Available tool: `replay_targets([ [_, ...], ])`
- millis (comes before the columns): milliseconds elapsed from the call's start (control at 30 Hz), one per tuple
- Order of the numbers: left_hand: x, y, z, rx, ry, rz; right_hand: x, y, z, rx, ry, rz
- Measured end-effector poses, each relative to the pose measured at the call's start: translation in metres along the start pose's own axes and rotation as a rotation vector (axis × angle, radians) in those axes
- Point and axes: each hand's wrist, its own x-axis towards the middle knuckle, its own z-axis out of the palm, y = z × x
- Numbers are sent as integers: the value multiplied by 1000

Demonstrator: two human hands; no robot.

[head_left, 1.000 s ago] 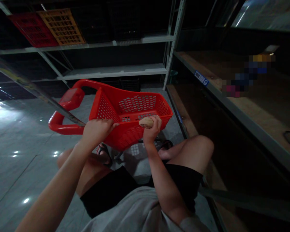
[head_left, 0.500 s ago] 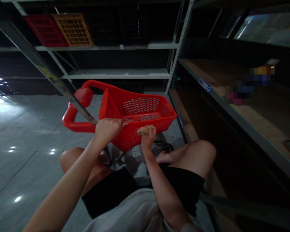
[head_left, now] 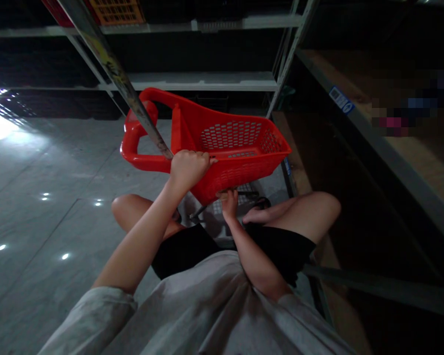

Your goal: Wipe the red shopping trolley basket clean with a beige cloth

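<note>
A small red plastic shopping cart (head_left: 237, 170) with perforated basket walls stands between my bent legs. My left hand (head_left: 190, 167) is closed over the basket's near rim, beside the handle. A worn metal pole (head_left: 133, 101) slants down from the top left and meets the cart at this hand; its lower end is hidden. My right hand (head_left: 229, 203) is closed below the basket's near side, with a small tan object (head_left: 224, 194) in its fingers. That object shows only as a thin edge, close to or against the basket's underside; its kind is unclear.
A white metal rack (head_left: 192, 81) stands behind the cart, with a yellow crate (head_left: 118, 11) and dark crates on it. Wooden shelving (head_left: 358, 93) with a blue label (head_left: 341, 99) runs along the right. Grey floor (head_left: 40, 162) lies to the left.
The cart, pole and my left hand now appear higher and further right as the view shifts. My right hand has moved lower against the basket, taking the tan object under its side.
</note>
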Motion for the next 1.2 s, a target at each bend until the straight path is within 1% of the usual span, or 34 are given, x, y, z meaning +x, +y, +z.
replay_targets([
  [33, 1, 2, 0, -6, -3, 1, 11, -7, -3, -3, 34, 15],
  [100, 2, 4, 0, -23, 4, 0, 43, -30, -9, 19, 130, 3],
  [200, 4, 8, 1, -32, 24, 21, 96, -70, -18, 114, 274, -119],
  [267, 5, 12, 1, -18, 29, 44, 117, -84, -20, 145, 317, -193],
  [300, 5, 13, 1, -9, 30, 54, 120, -84, -20, 137, 332, -210],
  [333, 5, 15, 0, 1, 33, 59, 118, -80, -17, 113, 339, -211],
  [400, 6, 19, -1, 19, 38, 63, 98, -61, -9, 36, 318, -164],
  [433, 7, 21, -1, 26, 44, 66, 82, -47, -5, -3, 278, -123],
  [500, 8, 23, 0, 38, 65, 71, 45, -20, 2, -44, 156, -45],
  [567, 10, 23, 1, 43, 83, 73, 11, 1, 5, -39, 51, -7],
  [633, 13, 22, 3, 46, 90, 67, -10, 10, 5, -22, 6, 9],
  [667, 15, 22, 4, 48, 89, 64, -13, 11, 4, -16, 3, 21],
  [733, 18, 21, 5, 54, 81, 59, -6, 1, 1, -6, 37, 48],
  [767, 19, 21, 5, 56, 76, 55, 4, -8, 0, -4, 65, 62],
  [833, 20, 22, 4, 51, 66, 42, 34, -32, -4, 18, 154, 63],
  [867, 20, 22, 3, 45, 64, 39, 52, -45, -6, 41, 209, 42],
  [933, 19, 24, 2, 40, 59, 46, 84, -69, -10, 109, 323, -52],
  [1000, 18, 27, 1, 46, 51, 67, 101, -82, -12, 162, 400, -138],
  [1033, 18, 28, 2, 46, 51, 78, 101, -83, -11, 167, 409, -159],
  [1067, 19, 30, 2, 39, 56, 90, 94, -79, -10, 158, 392, -173],
  [1100, 19, 30, 3, 27, 68, 101, 82, -72, -7, 131, 343, -193],
  [1133, 20, 31, 3, 8, 84, 114, 66, -62, -4, 99, 280, -212],
  [1200, 20, 28, 3, -42, 126, 155, 29, -38, 1, 4, 100, -303],
])
